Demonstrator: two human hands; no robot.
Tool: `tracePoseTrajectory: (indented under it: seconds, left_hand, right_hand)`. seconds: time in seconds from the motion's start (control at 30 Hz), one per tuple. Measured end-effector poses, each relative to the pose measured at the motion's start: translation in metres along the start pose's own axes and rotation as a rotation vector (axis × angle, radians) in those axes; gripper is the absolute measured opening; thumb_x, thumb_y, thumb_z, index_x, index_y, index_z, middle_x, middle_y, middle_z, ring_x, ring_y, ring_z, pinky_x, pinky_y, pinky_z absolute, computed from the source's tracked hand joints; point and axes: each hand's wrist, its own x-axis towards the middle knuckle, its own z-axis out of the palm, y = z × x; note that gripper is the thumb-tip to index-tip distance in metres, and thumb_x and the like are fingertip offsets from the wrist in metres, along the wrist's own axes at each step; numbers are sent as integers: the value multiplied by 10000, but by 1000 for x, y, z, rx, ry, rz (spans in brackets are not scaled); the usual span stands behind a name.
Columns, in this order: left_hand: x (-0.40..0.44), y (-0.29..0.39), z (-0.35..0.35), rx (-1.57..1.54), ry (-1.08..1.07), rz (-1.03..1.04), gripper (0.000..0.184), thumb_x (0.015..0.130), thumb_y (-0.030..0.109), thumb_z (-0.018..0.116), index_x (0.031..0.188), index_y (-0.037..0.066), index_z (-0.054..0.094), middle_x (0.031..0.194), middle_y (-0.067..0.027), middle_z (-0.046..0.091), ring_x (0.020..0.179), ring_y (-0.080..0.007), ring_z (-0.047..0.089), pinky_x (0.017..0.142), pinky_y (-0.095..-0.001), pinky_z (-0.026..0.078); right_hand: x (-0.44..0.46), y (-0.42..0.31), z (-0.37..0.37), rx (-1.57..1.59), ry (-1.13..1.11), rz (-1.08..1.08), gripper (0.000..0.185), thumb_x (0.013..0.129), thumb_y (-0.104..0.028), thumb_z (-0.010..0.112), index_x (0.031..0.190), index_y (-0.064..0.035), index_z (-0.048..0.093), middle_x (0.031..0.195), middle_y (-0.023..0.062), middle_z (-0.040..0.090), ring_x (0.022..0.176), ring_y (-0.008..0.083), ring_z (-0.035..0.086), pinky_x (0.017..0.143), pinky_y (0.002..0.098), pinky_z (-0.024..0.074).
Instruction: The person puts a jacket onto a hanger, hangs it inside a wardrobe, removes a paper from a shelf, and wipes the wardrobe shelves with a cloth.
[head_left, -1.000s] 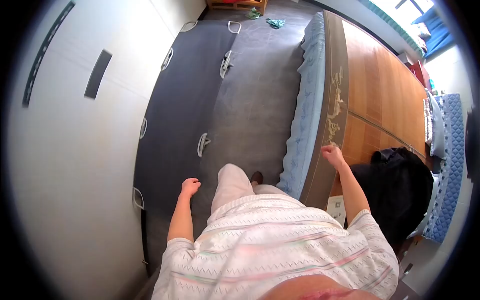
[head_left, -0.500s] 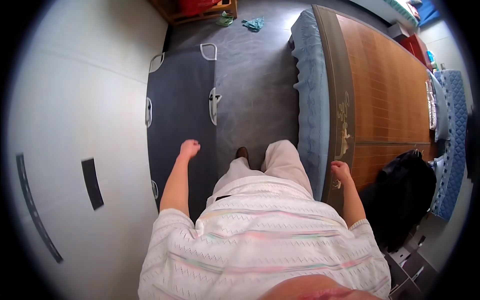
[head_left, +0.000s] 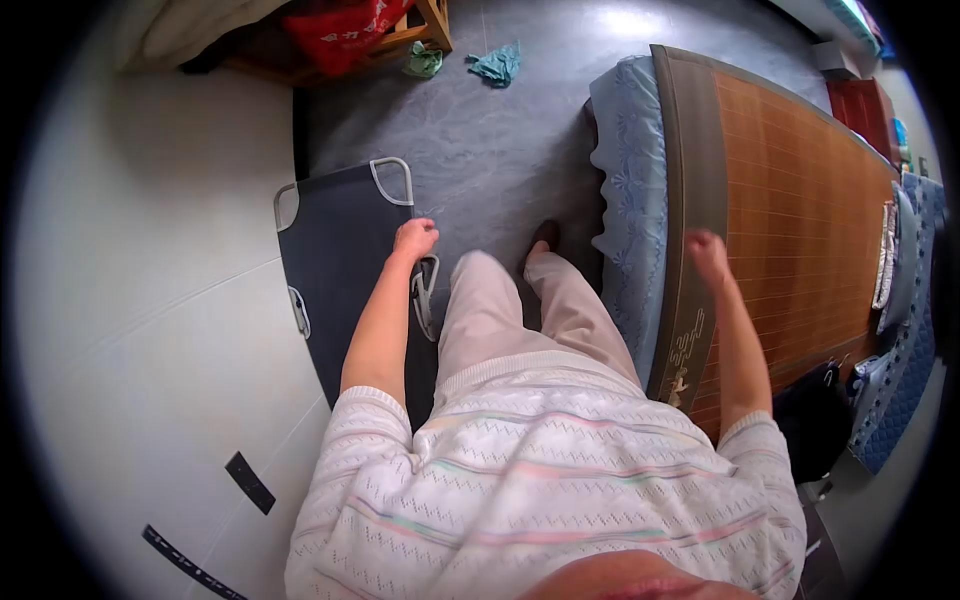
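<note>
My left hand (head_left: 416,241) hangs above the right edge of a dark folding cot (head_left: 345,235), near the cot's pale metal side leg (head_left: 425,298). Its fingers are loosely curled, and I see nothing in them. My right hand (head_left: 708,255) is over the border of a brown bamboo mat (head_left: 800,170) spread on the bed. That hand is a little blurred, but its fingers look curled in, with nothing showing in them. Whether it touches the mat I cannot tell. Below the mat's edge hangs a light blue bed skirt (head_left: 630,160).
Grey floor (head_left: 520,150) runs between cot and bed. Two green cloths (head_left: 496,65) lie on it near a wooden frame (head_left: 436,25) with a red bag (head_left: 345,35). A white wall (head_left: 190,260) borders the cot. Dark clothing (head_left: 815,420) lies at the bed's near end.
My body has moved forward along the floor between cot and bed. My left hand is now by the cot's right edge, and my right hand has swung forward over the mat.
</note>
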Motion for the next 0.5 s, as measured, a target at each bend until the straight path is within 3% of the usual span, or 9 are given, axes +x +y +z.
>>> tracePoseTrajectory:
  seconds: [0.13,0.23,0.3,0.37,0.4,0.43,0.5]
  left_hand:
    - [43,53,-38,15,-72,15,379,719,286,604,1052,109,638,1046,-127,625,1003,-265,582,893,-351,439]
    - [93,62,-56,22,-150,59,378,706,277,611,1043,110,643,1043,-129,626,1008,-271,579,896,-357,436]
    - [129,79,-82,185,-140,132,371,690,256,619,1028,104,648,1041,-136,624,1007,-273,579,887,-355,444]
    - [161,92,-117,121,-162,136,359,681,232,621,1016,105,653,1046,-141,620,1012,-278,576,883,-352,449]
    - [169,105,-141,170,-176,135,341,691,237,609,1001,104,655,1051,-136,618,1008,-278,577,879,-358,451]
    - [176,114,-161,140,-110,162,325,693,232,600,985,100,656,1035,-135,623,992,-283,581,866,-365,455]
    - [200,131,-206,67,63,219,296,696,220,583,953,92,657,1004,-133,631,960,-293,589,841,-381,464]
  right_hand:
    - [107,-93,-37,144,50,-115,250,778,-159,559,991,-65,651,926,125,660,874,204,631,755,298,477]
    - [146,-117,-29,263,33,-108,228,779,-148,563,968,-64,658,916,129,659,855,210,634,744,304,479]
    - [154,-114,-18,70,98,-168,201,778,-145,568,931,-57,663,879,127,660,817,209,634,727,310,482]
    - [146,-112,-3,162,123,-34,169,772,-152,568,865,-47,662,791,147,645,749,241,631,684,326,485]
    - [143,-90,13,230,58,65,195,753,-110,576,906,-14,648,743,79,643,691,165,597,638,297,476]
    - [133,-94,12,85,5,112,150,742,-64,554,847,-12,647,689,58,612,634,144,567,588,282,462]
    - [119,-82,28,269,-116,194,158,730,-57,534,834,-8,643,661,57,601,585,141,561,519,286,444]
